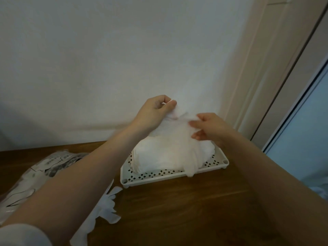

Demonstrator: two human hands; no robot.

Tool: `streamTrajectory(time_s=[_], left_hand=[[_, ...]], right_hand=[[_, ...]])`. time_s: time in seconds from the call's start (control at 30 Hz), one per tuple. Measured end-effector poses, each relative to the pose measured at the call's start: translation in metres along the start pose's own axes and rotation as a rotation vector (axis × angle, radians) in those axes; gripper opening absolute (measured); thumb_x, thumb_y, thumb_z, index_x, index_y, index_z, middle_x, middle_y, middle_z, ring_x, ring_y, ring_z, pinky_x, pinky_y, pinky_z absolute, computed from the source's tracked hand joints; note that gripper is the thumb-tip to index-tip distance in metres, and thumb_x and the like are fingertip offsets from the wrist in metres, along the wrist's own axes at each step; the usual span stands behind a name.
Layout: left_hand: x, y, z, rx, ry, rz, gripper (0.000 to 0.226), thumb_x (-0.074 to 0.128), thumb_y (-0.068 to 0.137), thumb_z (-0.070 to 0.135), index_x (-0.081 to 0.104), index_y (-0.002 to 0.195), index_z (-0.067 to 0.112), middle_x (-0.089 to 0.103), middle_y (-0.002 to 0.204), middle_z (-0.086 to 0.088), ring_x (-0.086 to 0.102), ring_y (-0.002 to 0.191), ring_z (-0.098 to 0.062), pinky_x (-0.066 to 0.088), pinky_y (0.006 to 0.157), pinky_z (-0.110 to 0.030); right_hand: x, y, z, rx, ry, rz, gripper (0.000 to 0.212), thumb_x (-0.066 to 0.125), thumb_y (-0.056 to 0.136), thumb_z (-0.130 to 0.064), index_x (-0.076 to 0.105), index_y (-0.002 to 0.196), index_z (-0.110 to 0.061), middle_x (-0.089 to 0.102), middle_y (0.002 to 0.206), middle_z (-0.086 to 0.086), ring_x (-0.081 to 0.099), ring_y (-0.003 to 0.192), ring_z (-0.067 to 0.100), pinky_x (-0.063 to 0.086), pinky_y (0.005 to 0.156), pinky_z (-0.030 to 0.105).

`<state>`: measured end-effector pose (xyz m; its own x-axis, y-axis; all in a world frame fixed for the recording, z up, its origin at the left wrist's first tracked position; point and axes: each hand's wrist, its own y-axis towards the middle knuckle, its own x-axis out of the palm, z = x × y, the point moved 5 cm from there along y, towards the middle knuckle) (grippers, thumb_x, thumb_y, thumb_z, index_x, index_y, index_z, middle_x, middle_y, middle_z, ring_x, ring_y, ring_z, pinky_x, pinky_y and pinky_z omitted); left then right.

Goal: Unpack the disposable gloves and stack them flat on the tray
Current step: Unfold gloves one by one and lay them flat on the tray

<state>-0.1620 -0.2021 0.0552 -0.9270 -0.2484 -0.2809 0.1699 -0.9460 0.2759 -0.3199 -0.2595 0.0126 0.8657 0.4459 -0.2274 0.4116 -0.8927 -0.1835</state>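
A white perforated tray stands on the wooden table and carries a puffy pile of thin translucent gloves. Above the pile my left hand pinches the top edge of one glove, and my right hand pinches the same glove at its right side. That glove hangs between the hands, its lower end draping over the tray's front rim. Another loose glove lies flat on the table, partly under my left forearm.
The crumpled clear glove package with dark print lies at the left of the wooden table. A white wall rises right behind the tray. A door frame and a pale panel stand at the right.
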Motion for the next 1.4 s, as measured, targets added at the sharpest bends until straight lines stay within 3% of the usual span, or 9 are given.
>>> streamTrajectory(time_s=[0.13, 0.27, 0.43, 0.6, 0.67, 0.77, 1.0, 1.17, 1.4], left_hand=[[-0.001, 0.01, 0.014, 0.129, 0.009, 0.08, 0.023, 0.05, 0.096, 0.015, 0.056, 0.074, 0.019, 0.059, 0.058, 0.011, 0.048, 0.051, 0.005, 0.035, 0.053, -0.011], [-0.011, 0.011, -0.004, 0.178, 0.306, 0.162, 0.017, 0.05, 0.096, 0.021, 0.058, 0.08, 0.02, 0.064, 0.078, -0.008, 0.055, 0.073, -0.018, 0.038, 0.068, -0.027], [-0.011, -0.013, -0.035, 0.037, 0.255, -0.011, 0.021, 0.034, 0.101, 0.026, 0.049, 0.094, 0.013, 0.06, 0.07, -0.007, 0.057, 0.051, -0.011, 0.045, 0.056, -0.026], [-0.015, -0.034, -0.058, 0.08, 0.586, -0.261, 0.03, 0.033, 0.101, 0.03, 0.055, 0.104, 0.009, 0.064, 0.097, -0.011, 0.059, 0.089, -0.024, 0.044, 0.079, -0.033], [-0.018, -0.043, -0.061, 0.082, 0.651, -0.316, 0.035, 0.035, 0.1, 0.031, 0.057, 0.116, 0.009, 0.064, 0.111, -0.01, 0.058, 0.098, -0.024, 0.042, 0.082, -0.031], [-0.018, -0.055, -0.069, 0.104, 0.809, -0.447, 0.03, 0.039, 0.099, 0.029, 0.058, 0.111, 0.008, 0.056, 0.127, -0.004, 0.052, 0.113, -0.02, 0.034, 0.083, -0.024], [-0.021, -0.06, -0.092, 0.069, 0.933, -0.5, 0.023, 0.054, 0.088, 0.036, 0.066, 0.097, 0.018, 0.03, 0.148, -0.002, 0.026, 0.136, -0.021, 0.022, 0.108, -0.03], [-0.021, -0.063, -0.099, -0.038, 0.927, -0.46, 0.037, 0.045, 0.092, 0.051, 0.069, 0.095, 0.024, 0.018, 0.156, -0.003, 0.009, 0.144, -0.02, 0.008, 0.114, -0.037], [-0.023, -0.066, -0.114, -0.155, 0.835, -0.489, 0.017, 0.056, 0.091, 0.035, 0.066, 0.091, 0.022, 0.02, 0.156, -0.003, 0.003, 0.145, -0.018, 0.011, 0.117, -0.042]], right_hand=[[-0.023, -0.012, -0.03, -0.221, 0.329, 0.237, 0.012, 0.051, 0.094, -0.003, 0.055, 0.084, -0.008, 0.06, 0.077, 0.01, 0.065, 0.049, 0.011, 0.052, 0.047, 0.016], [-0.03, -0.02, -0.027, -0.441, -0.15, 0.482, 0.008, 0.058, 0.089, -0.007, 0.058, 0.084, -0.012, 0.067, 0.089, 0.011, 0.067, 0.075, 0.022, 0.058, 0.071, 0.037], [0.0, -0.012, 0.019, -0.386, -0.654, 0.273, 0.018, 0.056, 0.093, -0.024, 0.058, 0.106, -0.011, 0.064, 0.111, 0.005, 0.062, 0.077, 0.022, 0.046, 0.064, 0.023], [0.012, -0.014, 0.046, -0.258, -0.741, 0.177, 0.006, 0.057, 0.093, -0.025, 0.057, 0.091, -0.019, 0.06, 0.122, 0.009, 0.056, 0.105, 0.022, 0.041, 0.081, 0.029], [0.016, -0.013, 0.054, -0.198, -0.877, 0.12, 0.01, 0.057, 0.092, -0.032, 0.058, 0.082, -0.029, 0.043, 0.145, 0.003, 0.039, 0.132, 0.023, 0.02, 0.111, 0.039], [0.011, -0.013, 0.062, -0.09, -0.996, 0.154, 0.029, 0.044, 0.094, -0.048, 0.069, 0.087, -0.034, 0.031, 0.153, -0.009, 0.018, 0.143, 0.026, -0.014, 0.112, 0.054], [0.038, -0.016, 0.032, -0.296, -1.047, 0.376, 0.051, 0.029, 0.1, -0.035, 0.075, 0.09, -0.014, 0.048, 0.141, 0.002, 0.019, 0.141, 0.03, -0.007, 0.115, 0.043], [0.091, -0.006, 0.043, -0.388, -0.839, 0.101, 0.022, 0.044, 0.097, -0.024, 0.052, 0.11, -0.008, 0.054, 0.115, 0.008, 0.047, 0.112, 0.024, 0.036, 0.1, 0.035], [0.052, 0.009, 0.087, -0.086, -1.236, -0.045, 0.075, 0.029, 0.092, -0.063, 0.004, 0.152, -0.025, -0.006, 0.16, -0.007, -0.009, 0.146, 0.018, -0.013, 0.112, 0.051]])
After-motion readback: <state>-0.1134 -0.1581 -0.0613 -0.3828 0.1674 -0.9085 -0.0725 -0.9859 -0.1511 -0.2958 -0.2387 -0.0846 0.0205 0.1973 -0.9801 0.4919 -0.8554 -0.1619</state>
